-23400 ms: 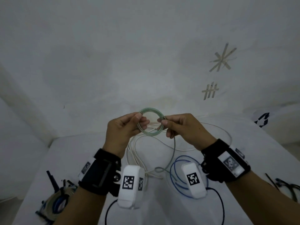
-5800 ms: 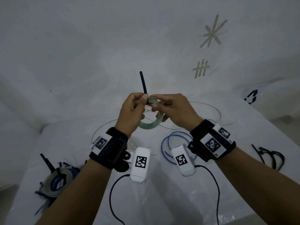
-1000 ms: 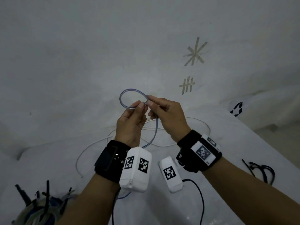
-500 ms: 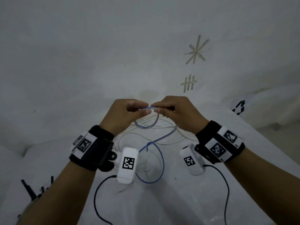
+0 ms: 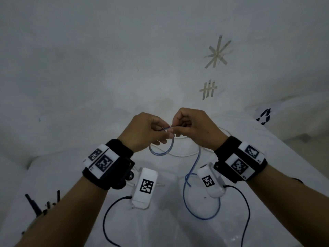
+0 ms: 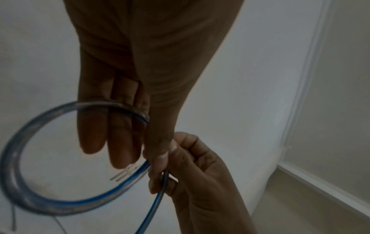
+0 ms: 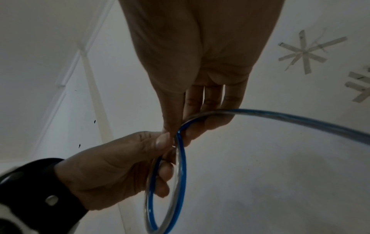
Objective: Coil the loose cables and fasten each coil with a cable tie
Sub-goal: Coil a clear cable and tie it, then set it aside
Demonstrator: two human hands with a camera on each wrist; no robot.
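Note:
A clear-sheathed blue cable (image 5: 161, 152) forms one small loop that hangs under my two hands above the white table (image 5: 62, 175). My left hand (image 5: 165, 133) pinches the loop's crossing between thumb and fingers. My right hand (image 5: 178, 128) pinches the same cable right beside it, knuckles up. In the left wrist view the loop (image 6: 40, 197) curves left of my left hand (image 6: 155, 159). In the right wrist view the loop (image 7: 180, 174) hangs edge-on below my right hand (image 7: 174, 128). The cable's free length (image 5: 203, 217) drops to the table in a wide curl.
A thin white cable (image 5: 179, 155) lies loose on the table behind the hands. At the bottom left, black tie tails (image 5: 33, 205) stick up from a pile of bundled coils. The wall (image 5: 160, 59) behind carries tape marks (image 5: 217, 54).
A second ago the small loop stood above the hands; now it hangs below them. Both hands have stayed together at the crossing, and the cable's tail has slid right on the table.

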